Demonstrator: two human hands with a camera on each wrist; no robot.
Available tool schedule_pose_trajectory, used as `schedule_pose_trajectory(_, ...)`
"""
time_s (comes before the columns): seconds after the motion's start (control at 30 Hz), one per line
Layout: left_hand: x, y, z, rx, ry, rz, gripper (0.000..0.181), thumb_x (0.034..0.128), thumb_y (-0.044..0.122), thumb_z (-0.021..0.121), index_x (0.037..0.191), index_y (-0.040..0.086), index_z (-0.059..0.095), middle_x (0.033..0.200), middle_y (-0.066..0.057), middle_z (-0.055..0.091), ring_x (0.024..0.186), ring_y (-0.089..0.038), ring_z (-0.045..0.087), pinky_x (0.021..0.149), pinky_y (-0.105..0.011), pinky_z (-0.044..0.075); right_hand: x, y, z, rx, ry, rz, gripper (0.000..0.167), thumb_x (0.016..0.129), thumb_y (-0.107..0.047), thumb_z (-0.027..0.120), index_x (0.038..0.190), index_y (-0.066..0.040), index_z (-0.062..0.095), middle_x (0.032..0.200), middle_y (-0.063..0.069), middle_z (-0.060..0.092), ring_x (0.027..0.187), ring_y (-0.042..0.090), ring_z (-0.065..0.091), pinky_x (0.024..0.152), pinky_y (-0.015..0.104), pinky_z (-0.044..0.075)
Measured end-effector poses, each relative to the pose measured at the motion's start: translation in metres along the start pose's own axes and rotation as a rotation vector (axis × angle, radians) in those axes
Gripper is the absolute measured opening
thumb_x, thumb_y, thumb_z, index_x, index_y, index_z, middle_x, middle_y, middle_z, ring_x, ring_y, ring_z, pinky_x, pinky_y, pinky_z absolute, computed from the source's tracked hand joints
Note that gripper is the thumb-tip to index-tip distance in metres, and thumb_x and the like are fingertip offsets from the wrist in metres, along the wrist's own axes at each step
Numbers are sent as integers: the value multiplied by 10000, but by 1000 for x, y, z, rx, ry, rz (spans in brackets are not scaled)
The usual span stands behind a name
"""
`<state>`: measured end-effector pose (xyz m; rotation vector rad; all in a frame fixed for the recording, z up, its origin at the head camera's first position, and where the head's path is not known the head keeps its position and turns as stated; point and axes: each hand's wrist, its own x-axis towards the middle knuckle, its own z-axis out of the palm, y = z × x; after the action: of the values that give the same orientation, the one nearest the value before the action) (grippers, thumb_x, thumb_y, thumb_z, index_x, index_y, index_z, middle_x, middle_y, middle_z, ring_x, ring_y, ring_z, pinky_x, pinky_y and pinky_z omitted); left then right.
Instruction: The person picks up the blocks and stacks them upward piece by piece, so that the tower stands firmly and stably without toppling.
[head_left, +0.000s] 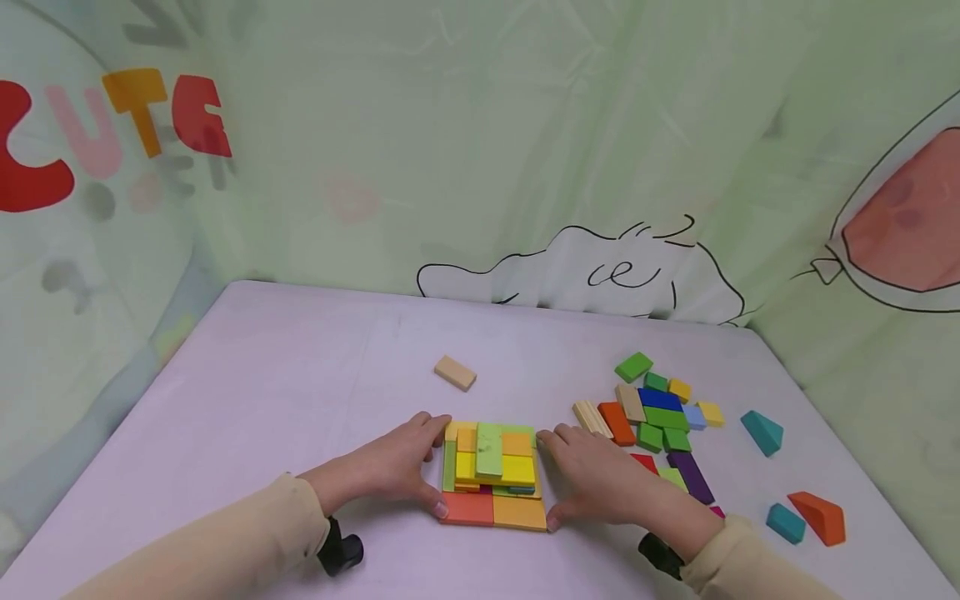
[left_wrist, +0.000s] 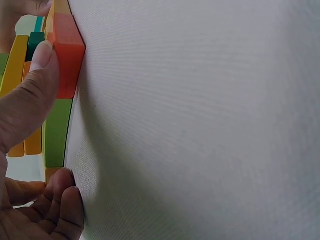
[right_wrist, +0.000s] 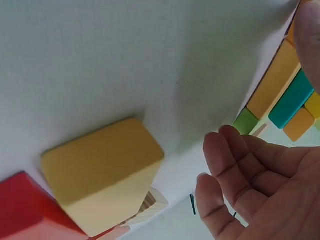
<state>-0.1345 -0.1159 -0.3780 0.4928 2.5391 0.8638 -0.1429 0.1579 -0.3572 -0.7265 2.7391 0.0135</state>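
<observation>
A low stepped stack of colored wooden blocks (head_left: pixel 487 468) lies between my hands, with a light green block (head_left: pixel 489 448) across its top. My left hand (head_left: pixel 393 462) holds the left side: the thumb presses the red-orange block (left_wrist: pixel 68 55) at the near corner, and curled fingers touch the far corner. On the right side, my right hand (head_left: pixel 596 475) spans the stack with its thumb at the near corner of the orange block (head_left: pixel 520 513). Its index fingertip meets the far end by a green block (right_wrist: pixel 246 121); the other fingers curve loosely beside it.
Right of the stack lies a cluster of loose blocks (head_left: pixel 663 418), partly behind my right hand. Teal (head_left: pixel 763 432) and orange (head_left: pixel 821 517) pieces lie farther right. A plain wooden block (head_left: pixel 455 372) sits behind the stack. Printed fabric walls enclose the table (head_left: pixel 300 358).
</observation>
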Motion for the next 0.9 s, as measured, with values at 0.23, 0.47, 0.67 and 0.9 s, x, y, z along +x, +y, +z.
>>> schedule_pose_trajectory(0.23, 0, 0, 1, 15, -2, 5, 1105, 689, 336, 959, 1552, 16, 348, 1249, -79, 542, 1064, -181, 554, 1033, -420, 534, 0, -1, -3, 15, -4, -7, 1053, 603, -557, 936, 1406, -4, 539, 1259, 152, 632, 1115, 282, 596, 1017, 518, 545)
schedule_pose_trajectory(0.47, 1, 0, 0, 20, 6, 6, 1110, 678, 331, 965, 1548, 14, 352, 1248, -81, 545, 1060, -187, 558, 1021, -426, 541, -2, -1, -1, 50, -25, -2, 1285, 549, -667, 900, 1537, -15, 399, 1282, 146, 612, 1121, 263, 588, 1004, 513, 558)
schedule_pose_trajectory(0.67, 0, 1, 0, 16, 3, 1, 1105, 683, 328, 962, 1550, 16, 352, 1254, -85, 546, 1068, -190, 563, 1027, -424, 541, 0, -3, 3, 25, -12, -16, 1252, 562, -686, 884, 1512, -8, 433, 1292, 148, 612, 1121, 256, 581, 1011, 496, 557)
schedule_pose_trajectory(0.9, 0, 2, -1, 10, -2, -7, 1099, 687, 323, 960, 1552, 24, 351, 1267, -88, 541, 1074, -194, 566, 1035, -429, 540, 0, -4, 3, 30, -23, -19, 1205, 582, -662, 888, 1507, -28, 449, 1317, 138, 608, 1156, 257, 579, 1032, 498, 546)
